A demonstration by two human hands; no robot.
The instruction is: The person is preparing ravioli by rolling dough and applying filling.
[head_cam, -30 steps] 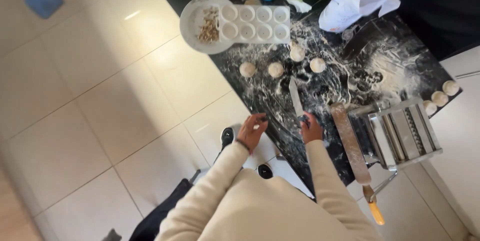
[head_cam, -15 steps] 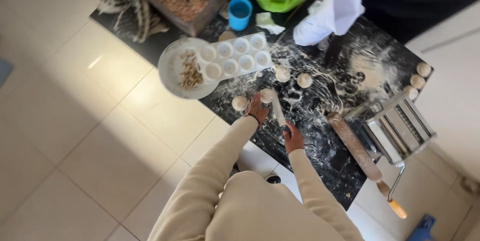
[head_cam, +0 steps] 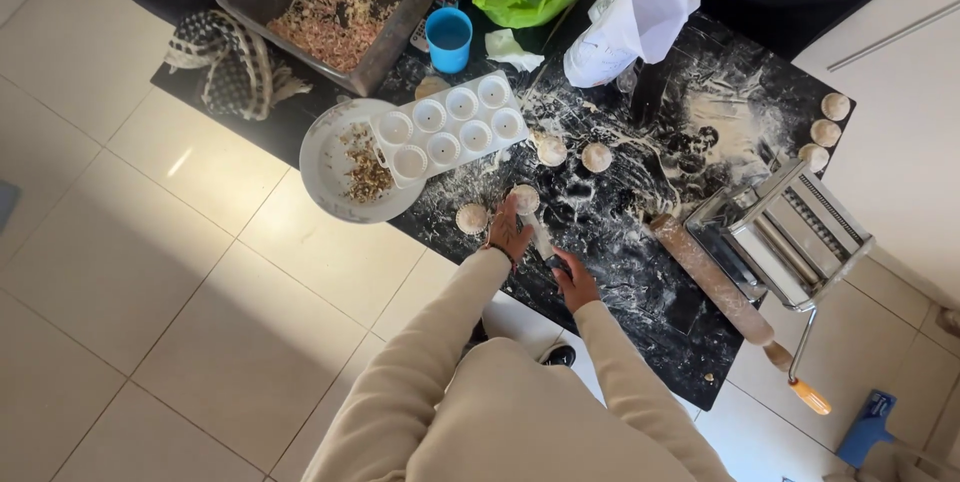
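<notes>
Bright daylight glares off the pale floor tiles (head_cam: 150, 272); picture mostly sharp, faintly soft
</notes>
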